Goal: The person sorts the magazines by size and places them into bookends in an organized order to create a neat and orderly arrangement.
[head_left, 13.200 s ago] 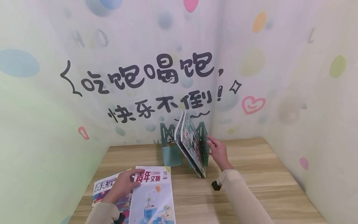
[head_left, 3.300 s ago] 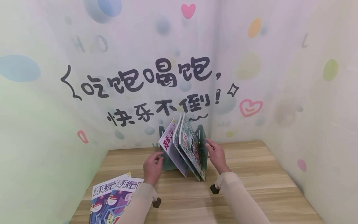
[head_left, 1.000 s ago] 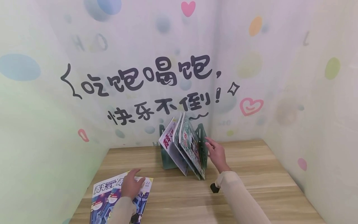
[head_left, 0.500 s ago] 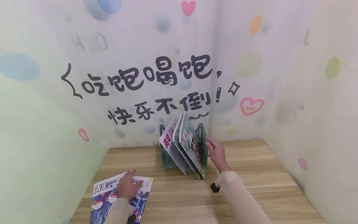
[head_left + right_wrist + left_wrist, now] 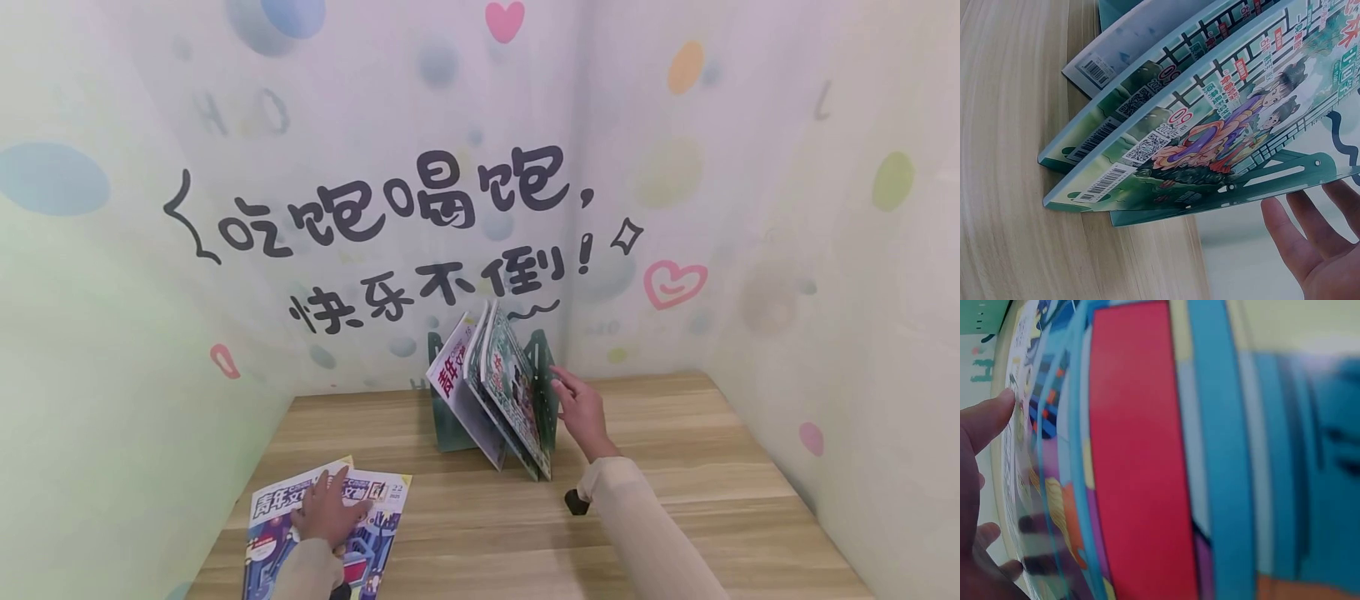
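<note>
My left hand (image 5: 330, 510) rests spread on two overlapping purple-blue magazines (image 5: 382, 521) lying flat at the front left; in the left wrist view its fingers lie over the glossy cover (image 5: 1138, 450). My right hand (image 5: 585, 414) touches the outer side of the green bookend's right plate (image 5: 546, 375) with extended fingertips, also seen as the right hand (image 5: 1319, 240) by the bookend edge (image 5: 1260, 194) in the right wrist view. Between the plates lean two green magazines (image 5: 517, 400) and, left of them, a white magazine (image 5: 467, 408) tilted the other way at its top.
The wood-grain table (image 5: 660, 467) meets a patterned cloth wall (image 5: 375, 100) behind and at both sides. The bookend's left plate and base (image 5: 447, 429) show behind the white magazine.
The white magazine, earlier flat at the left, now stands in the bookend. My left hand has gone back to the flat magazines and slid slightly left over them. My right hand stays put.
</note>
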`<move>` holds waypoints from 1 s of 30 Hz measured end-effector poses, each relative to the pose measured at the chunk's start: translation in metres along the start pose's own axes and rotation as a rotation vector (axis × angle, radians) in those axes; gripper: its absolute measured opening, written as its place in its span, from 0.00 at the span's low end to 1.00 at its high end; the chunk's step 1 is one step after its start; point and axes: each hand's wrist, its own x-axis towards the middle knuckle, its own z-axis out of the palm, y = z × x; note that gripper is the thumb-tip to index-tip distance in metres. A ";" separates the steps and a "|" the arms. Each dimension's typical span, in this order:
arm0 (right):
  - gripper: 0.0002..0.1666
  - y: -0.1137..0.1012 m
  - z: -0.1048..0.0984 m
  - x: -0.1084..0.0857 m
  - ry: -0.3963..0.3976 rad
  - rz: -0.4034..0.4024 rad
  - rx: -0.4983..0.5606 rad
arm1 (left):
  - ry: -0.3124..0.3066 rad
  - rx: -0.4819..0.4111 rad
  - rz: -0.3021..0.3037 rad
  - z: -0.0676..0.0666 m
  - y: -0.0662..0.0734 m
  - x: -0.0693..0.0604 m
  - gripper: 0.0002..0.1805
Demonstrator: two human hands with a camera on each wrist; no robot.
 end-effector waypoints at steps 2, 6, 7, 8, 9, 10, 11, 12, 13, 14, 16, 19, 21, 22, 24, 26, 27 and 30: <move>0.21 -0.001 0.000 0.000 0.000 -0.003 0.001 | -0.014 0.004 -0.011 0.000 -0.003 0.000 0.52; 0.22 -0.002 -0.001 0.000 -0.001 -0.005 0.003 | -0.037 0.007 -0.023 -0.002 -0.003 -0.001 0.57; 0.22 -0.002 -0.001 0.000 -0.002 -0.002 0.003 | -0.039 0.008 -0.024 -0.003 -0.002 -0.001 0.57; 0.22 -0.002 -0.001 0.000 -0.003 0.000 0.004 | -0.040 0.014 -0.024 -0.003 -0.001 -0.001 0.58; 0.22 -0.002 -0.001 0.000 -0.005 0.001 0.005 | -0.042 0.023 -0.026 -0.003 -0.001 -0.001 0.58; 0.22 -0.002 -0.001 0.000 -0.006 0.005 0.006 | -0.041 0.033 -0.027 -0.003 -0.001 0.000 0.58; 0.22 -0.002 -0.001 0.000 -0.008 0.005 0.009 | -0.039 0.043 -0.027 -0.003 0.000 0.001 0.58; 0.22 -0.002 -0.002 0.000 -0.008 0.006 0.010 | -0.033 0.049 -0.026 -0.004 0.000 0.001 0.58; 0.22 -0.002 -0.002 0.000 -0.007 0.008 0.010 | -0.028 0.050 -0.024 -0.004 0.000 0.001 0.58; 0.22 -0.003 -0.002 0.000 -0.004 0.010 0.010 | -0.022 0.052 -0.022 -0.004 0.000 0.002 0.58; 0.22 -0.003 -0.002 0.000 -0.003 0.012 0.009 | -0.012 0.053 -0.019 -0.004 -0.001 0.004 0.59; 0.22 -0.003 -0.001 0.000 -0.001 0.017 0.001 | -0.004 0.056 -0.023 -0.005 -0.002 0.004 0.60; 0.22 -0.002 -0.001 -0.001 -0.003 0.016 0.000 | 0.006 0.061 -0.026 -0.005 -0.002 0.003 0.60; 0.21 -0.002 -0.001 -0.001 -0.002 0.014 -0.002 | 0.011 0.060 -0.027 -0.006 -0.001 0.002 0.60; 0.21 -0.002 0.000 -0.001 0.001 0.011 -0.002 | 0.023 0.050 -0.031 -0.008 0.000 0.000 0.59; 0.21 -0.002 0.000 -0.001 0.003 0.008 -0.001 | 0.040 0.029 -0.030 -0.009 -0.001 0.000 0.59; 0.21 -0.002 0.000 -0.001 0.004 0.007 -0.001 | 0.042 0.019 -0.031 -0.009 -0.002 0.000 0.59; 0.21 -0.003 0.001 -0.001 0.005 0.011 -0.003 | 0.048 -0.006 -0.033 -0.010 -0.004 0.001 0.60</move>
